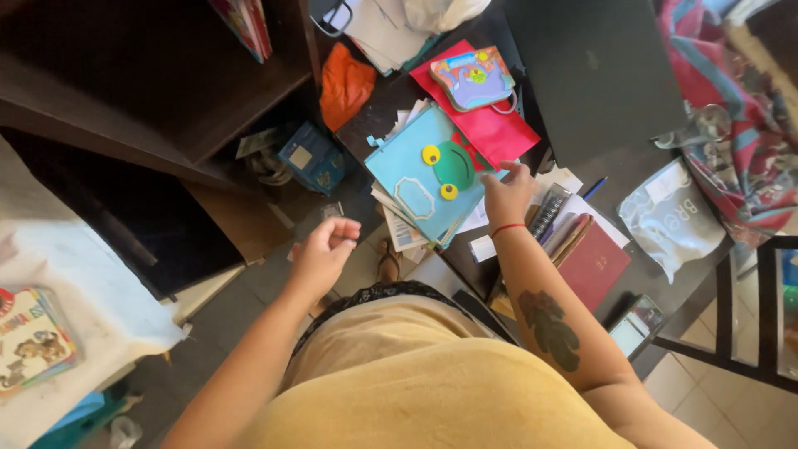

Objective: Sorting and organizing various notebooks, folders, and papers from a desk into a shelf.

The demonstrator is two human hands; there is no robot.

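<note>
Setting: cluttered dark desk (640, 166) seen from above, with a dark wooden shelf unit (150, 91) to its left and tiled floor below.
Right hand: the right hand (509, 193) rests on the right edge of the light blue folder, fingertips touching it; the fingers are spread flat rather than closed, so nothing is clamped.
Left hand: the left hand (322, 249) hangs over the floor gap, fingers loosely curled together and holding nothing that shows.
Thing in hand: a light blue folder (424, 179) with a green frog face, lying on a paper stack (407, 229) that overhangs the desk's left front corner.
Handling: it looks light, thin and bendy, probably foam or card; the glued-on shapes could peel. Best pinched at a bare edge or corner, with support underneath so it does not sag.
Nearby: red folder (499, 129) behind it, a colourful children's book (474, 79) on top, a closed laptop (594, 71) at the far edge, a maroon notebook (592, 264) near the front edge.
</note>
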